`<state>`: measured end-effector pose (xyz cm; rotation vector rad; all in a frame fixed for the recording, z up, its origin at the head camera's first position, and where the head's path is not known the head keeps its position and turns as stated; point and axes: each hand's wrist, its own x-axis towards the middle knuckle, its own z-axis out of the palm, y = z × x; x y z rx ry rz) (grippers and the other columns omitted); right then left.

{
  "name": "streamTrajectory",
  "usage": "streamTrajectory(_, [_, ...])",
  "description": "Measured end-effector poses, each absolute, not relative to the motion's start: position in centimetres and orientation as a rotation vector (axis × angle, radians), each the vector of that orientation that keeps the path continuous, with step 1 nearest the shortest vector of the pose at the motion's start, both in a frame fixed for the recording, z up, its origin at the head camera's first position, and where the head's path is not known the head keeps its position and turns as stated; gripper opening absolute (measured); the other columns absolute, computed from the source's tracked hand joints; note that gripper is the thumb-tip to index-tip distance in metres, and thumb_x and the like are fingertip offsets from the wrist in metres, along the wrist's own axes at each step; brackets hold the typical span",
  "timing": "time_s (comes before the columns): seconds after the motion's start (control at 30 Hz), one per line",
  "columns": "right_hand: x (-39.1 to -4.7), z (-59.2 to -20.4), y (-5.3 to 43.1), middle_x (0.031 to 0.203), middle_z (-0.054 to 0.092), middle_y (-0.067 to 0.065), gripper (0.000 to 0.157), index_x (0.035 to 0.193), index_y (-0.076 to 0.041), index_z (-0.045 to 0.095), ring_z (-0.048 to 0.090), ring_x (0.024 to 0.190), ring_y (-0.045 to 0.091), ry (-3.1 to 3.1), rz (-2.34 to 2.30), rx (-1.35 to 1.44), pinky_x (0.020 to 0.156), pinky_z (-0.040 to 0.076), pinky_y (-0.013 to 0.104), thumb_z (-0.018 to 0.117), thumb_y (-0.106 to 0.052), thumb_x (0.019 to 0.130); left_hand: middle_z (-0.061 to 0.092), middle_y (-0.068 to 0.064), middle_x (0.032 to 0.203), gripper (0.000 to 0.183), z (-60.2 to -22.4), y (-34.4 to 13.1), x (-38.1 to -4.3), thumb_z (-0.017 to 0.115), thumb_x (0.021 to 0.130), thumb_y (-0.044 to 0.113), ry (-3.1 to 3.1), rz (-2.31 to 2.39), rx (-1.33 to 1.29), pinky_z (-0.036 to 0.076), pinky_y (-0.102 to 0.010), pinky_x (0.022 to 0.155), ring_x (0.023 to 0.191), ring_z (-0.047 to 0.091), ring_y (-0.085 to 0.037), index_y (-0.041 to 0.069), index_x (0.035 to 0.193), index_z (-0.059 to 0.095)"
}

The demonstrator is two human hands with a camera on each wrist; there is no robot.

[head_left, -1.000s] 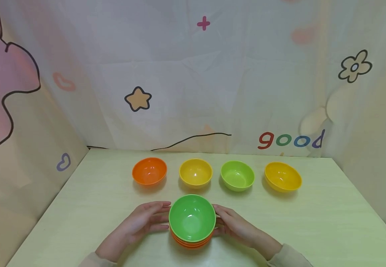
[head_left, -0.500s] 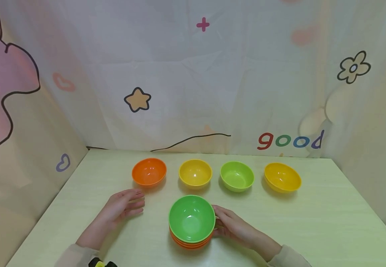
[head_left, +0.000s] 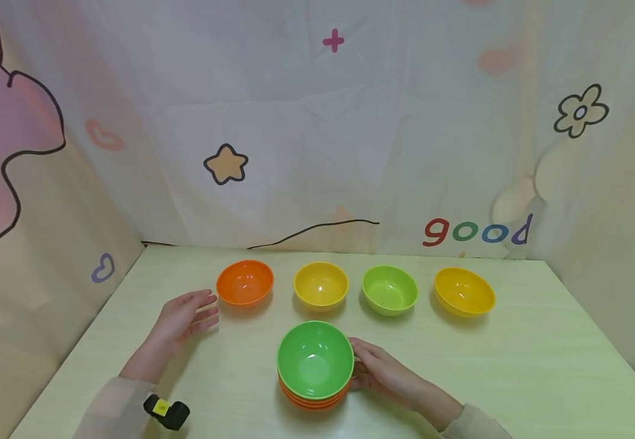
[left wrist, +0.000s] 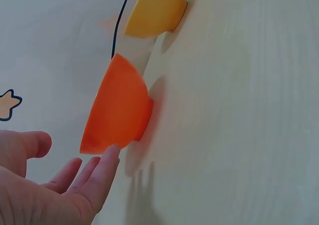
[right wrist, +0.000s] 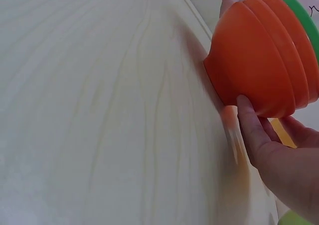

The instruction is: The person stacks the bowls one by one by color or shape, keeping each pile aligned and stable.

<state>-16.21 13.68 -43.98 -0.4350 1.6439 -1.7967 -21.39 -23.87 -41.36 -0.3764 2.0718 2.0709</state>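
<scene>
While a printed cloth (head_left: 284, 122) hangs at the back, a pale counter (head_left: 537, 366) carries a stack of bowls (head_left: 315, 366) near the person and a row of four bowls beyond it. The stack stands upright, a green bowl (head_left: 315, 347) on top of nested orange bowls (right wrist: 254, 60). Along the row, left to right, sit a single orange bowl (head_left: 245, 283), a yellow bowl (head_left: 321, 286), a lime bowl (head_left: 390, 290) and a deeper yellow bowl (head_left: 464, 292), mouths up and apart.

The left hand (head_left: 183, 317) has just left the stack for the outer side of the single orange bowl, while the right hand (head_left: 386, 372) has stayed put. The work seems divided: the right hand probably steadies the stack as the left attends to that bowl.

The left fingers (left wrist: 102, 177) are spread, thumb well apart, gripping nothing; whether a tip touches the bowl cannot be told. The right fingers (right wrist: 249, 125), slightly bent, rest against the stack's right side without clamping it, one tip touching the lowest bowl.
</scene>
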Motion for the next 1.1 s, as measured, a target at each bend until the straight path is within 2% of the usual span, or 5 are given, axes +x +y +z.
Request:
streamTrajectory(0.3, [-16.1,-43.8,13.6,0.14,0.038,0.023,0.065,0.143,0.001,0.023,0.05,0.119,0.025,1.638,-1.808,-0.411,0.092,0.048,0.038,0.033,-0.044,0.098,0.036,-0.022,0.141,0.056,-41.0,-23.5,-23.3,0.048,0.096,0.029,2.137,2.042,-0.437,0.048,-0.032,0.088,0.121,0.048,-0.034,-0.002,0.14,0.03])
streamTrajectory(0.53, [-16.0,-43.8,13.6,0.14,0.039,0.023,0.064,0.143,0.001,0.024,0.05,0.118,0.024,1.643,-1.812,-0.397,0.091,0.048,0.038,0.034,-0.043,0.098,0.039,-0.021,0.139,0.054,-40.8,-23.3,-24.7,0.048,0.096,0.028,2.237,1.976,-0.5,0.048,-0.035,0.089,0.118,0.051,-0.033,-0.001,0.14,0.032])
streamTrajectory(0.67, [-16.0,-43.9,13.6,0.139,0.04,0.023,0.063,0.143,0.002,0.024,0.051,0.117,0.025,1.642,-1.816,-0.401,0.091,0.048,0.038,0.034,-0.043,0.099,0.04,-0.022,0.137,0.055,-40.8,-23.0,-25.2,0.05,0.095,0.028,2.292,1.923,-0.516,0.049,-0.036,0.088,0.109,0.057,-0.03,-0.002,0.139,0.034])
streamTrajectory(0.8, [-16.1,-44.0,13.6,0.138,0.041,0.023,0.063,0.143,0.002,0.025,0.052,0.116,0.024,1.644,-1.816,-0.401,0.091,0.048,0.038,0.034,-0.043,0.098,0.042,-0.023,0.135,0.053,-40.8,-23.0,-25.8,0.051,0.094,0.025,2.32,1.865,-0.537,0.05,-0.037,0.087,0.093,0.062,-0.022,-0.002,0.137,0.037])
streamTrajectory(1.1, [-16.1,-44.0,13.6,0.138,0.041,0.022,0.065,0.143,0.002,0.024,0.053,0.114,0.023,1.634,-1.819,-0.403,0.09,0.049,0.037,0.035,-0.044,0.098,0.044,-0.025,0.131,0.05,-40.9,-22.7,-26.8,0.054,0.093,0.019,2.328,1.79,-0.555,0.051,-0.037,0.085,0.073,0.059,-0.013,-0.006,0.134,0.039])
